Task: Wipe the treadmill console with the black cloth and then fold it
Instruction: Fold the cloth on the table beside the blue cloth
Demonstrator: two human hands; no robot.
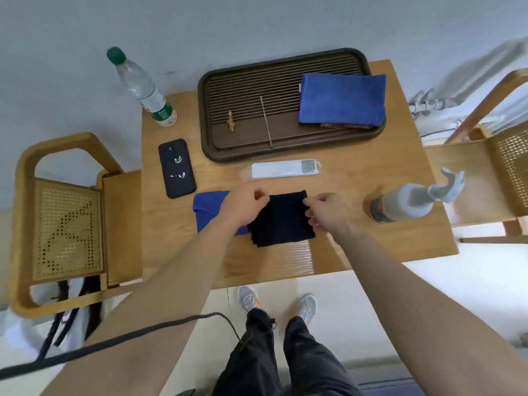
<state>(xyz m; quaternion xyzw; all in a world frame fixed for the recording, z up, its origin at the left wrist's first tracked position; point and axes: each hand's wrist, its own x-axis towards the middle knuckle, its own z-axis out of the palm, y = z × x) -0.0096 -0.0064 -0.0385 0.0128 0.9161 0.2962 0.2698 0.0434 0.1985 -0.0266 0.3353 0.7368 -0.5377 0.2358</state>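
Head view — folded black cloth (281, 220) between left hand (247, 202), right hand (328, 211), pinched.

Your arms are bare right up to the frame edge, no sleeves, no watch, no rings on your left hand (245, 205) or right hand (328, 210). Below, you're in loose black trousers (285, 355) and grey mesh trainers (307, 308) with orange accents. A dark cable (120, 337) trails to your waistband.
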